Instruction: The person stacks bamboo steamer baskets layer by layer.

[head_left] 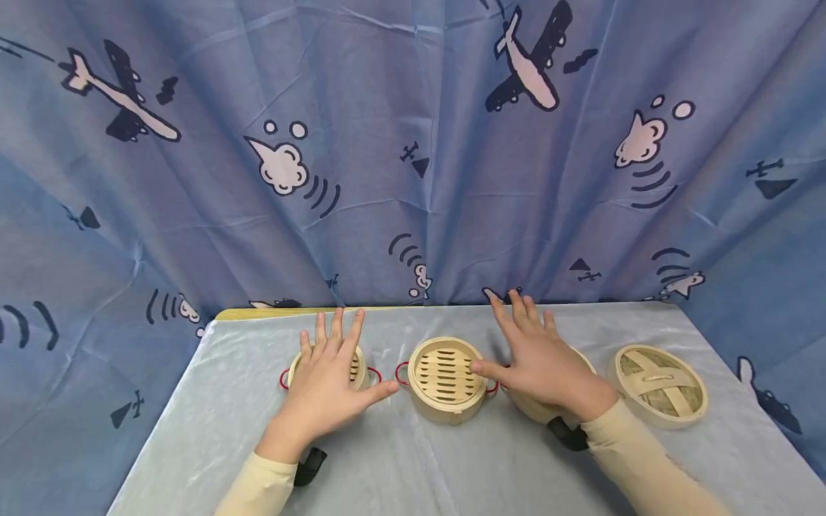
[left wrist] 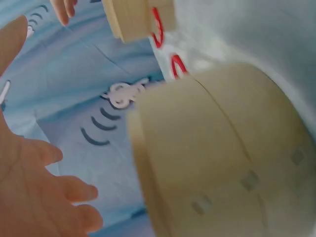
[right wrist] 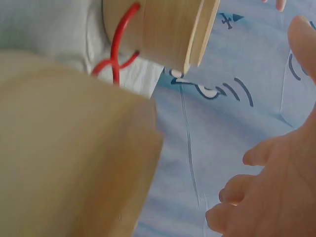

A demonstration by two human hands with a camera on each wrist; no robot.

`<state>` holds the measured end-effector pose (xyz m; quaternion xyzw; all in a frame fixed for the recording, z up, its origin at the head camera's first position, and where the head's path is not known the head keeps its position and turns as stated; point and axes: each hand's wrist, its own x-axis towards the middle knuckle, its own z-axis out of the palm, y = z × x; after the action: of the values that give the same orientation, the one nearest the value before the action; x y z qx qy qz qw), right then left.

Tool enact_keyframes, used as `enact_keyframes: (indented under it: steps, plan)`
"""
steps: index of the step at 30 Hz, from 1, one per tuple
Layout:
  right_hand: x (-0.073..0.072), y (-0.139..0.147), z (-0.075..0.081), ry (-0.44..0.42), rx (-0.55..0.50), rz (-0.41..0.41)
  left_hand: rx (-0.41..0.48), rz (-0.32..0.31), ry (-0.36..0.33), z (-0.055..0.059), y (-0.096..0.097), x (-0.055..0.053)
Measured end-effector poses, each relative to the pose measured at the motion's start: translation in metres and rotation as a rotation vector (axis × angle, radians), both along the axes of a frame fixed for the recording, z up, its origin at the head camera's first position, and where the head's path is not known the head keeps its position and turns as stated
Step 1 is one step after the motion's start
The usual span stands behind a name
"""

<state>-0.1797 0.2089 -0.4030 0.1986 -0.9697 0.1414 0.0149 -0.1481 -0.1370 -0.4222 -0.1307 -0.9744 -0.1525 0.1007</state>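
My left hand point(head_left: 325, 387) is spread over a small bamboo steamer basket point(head_left: 362, 364) with red handles, hiding most of it. In the left wrist view this basket's pale side point(left wrist: 217, 143) stands close beside the open palm point(left wrist: 24, 182). My right hand point(head_left: 542, 365) stretches over another bamboo steamer basket point(head_left: 532, 409), whose inside is hidden. The right wrist view has that basket's blurred wall point(right wrist: 59, 143) near the spread fingers point(right wrist: 234, 190). Between the hands sits a third steamer basket point(head_left: 445, 410), its slatted floor showing and my right thumb overlapping its rim. Neither hand grips anything.
A round bamboo steamer lid point(head_left: 689, 393) with crossed bands and a strap handle lies at the far right. Grey-white cloth point(head_left: 413, 473) covers the table. Behind it hangs a blue curtain point(head_left: 361, 236) with airplane prints, meeting the table's back edge.
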Motion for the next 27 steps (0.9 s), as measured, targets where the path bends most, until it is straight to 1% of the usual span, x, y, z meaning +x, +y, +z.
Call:
enact_keyframes:
  steps: [6,12,20,24,27]
  plan:
    - [0.000,-0.012,-0.013,-0.009,-0.003,0.025,0.023,0.028,-0.001,-0.010,-0.024,-0.002]
    - [0.006,-0.029,-0.024,0.000,-0.007,0.053,0.088,0.021,-0.008,-0.020,-0.044,0.003]
    - [0.010,-0.048,-0.034,0.009,0.016,0.069,0.164,0.049,-0.060,-0.033,-0.065,0.012]
    - [0.012,-0.052,-0.040,0.033,0.008,0.075,0.191,0.066,-0.096,-0.037,-0.072,0.014]
    - [0.012,-0.053,-0.041,0.034,-0.009,0.067,0.213,0.082,-0.125,-0.039,-0.074,0.014]
